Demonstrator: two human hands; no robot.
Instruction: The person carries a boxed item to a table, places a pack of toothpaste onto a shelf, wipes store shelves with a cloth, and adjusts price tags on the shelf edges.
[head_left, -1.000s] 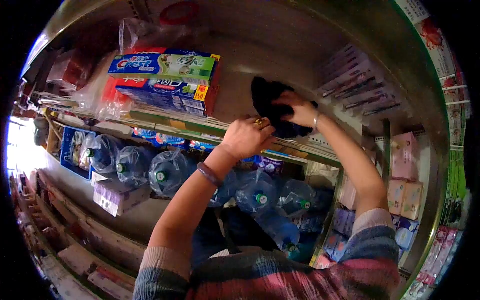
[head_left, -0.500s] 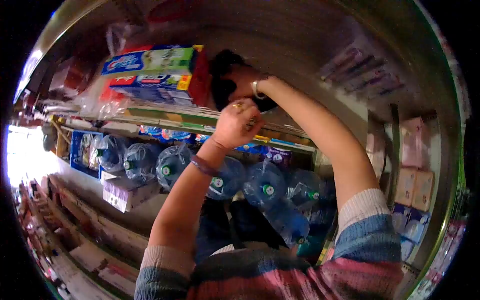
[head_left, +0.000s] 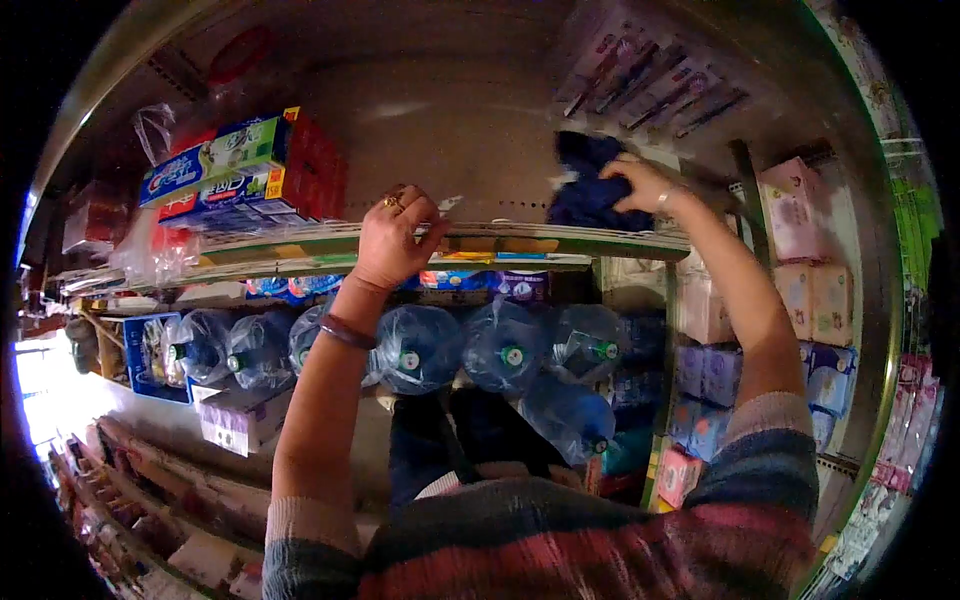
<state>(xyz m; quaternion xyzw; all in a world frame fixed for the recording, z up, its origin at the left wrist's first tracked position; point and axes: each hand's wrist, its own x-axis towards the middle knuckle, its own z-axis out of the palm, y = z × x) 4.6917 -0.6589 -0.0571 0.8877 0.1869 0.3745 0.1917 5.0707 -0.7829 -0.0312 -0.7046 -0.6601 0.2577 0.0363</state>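
My right hand [head_left: 640, 187] grips a crumpled dark blue cloth [head_left: 590, 190] at the right part of the shelf [head_left: 470, 130]. Its fingers curl over the upper right side of the cloth. Closer to the middle, my left hand [head_left: 397, 235] is above the shelf's front edge with its fingers curled in. A small whitish scrap [head_left: 450, 204] shows just beyond these fingers; I cannot tell if they hold it. Left of this hand, toothpaste boxes [head_left: 225, 180] lie stacked on the same shelf.
Large water bottles [head_left: 420, 345] in clear plastic stand under the shelf, around my legs. Packaged toothbrushes [head_left: 650, 75] are at the back right. Pink boxes [head_left: 797, 205] and tissue packs fill the right side. A blue crate [head_left: 160, 375] sits at the left.
My hands, close together before, are now apart. The right has moved right along the shelf with the dark cloth, and the left has shifted left. The view has turned too.
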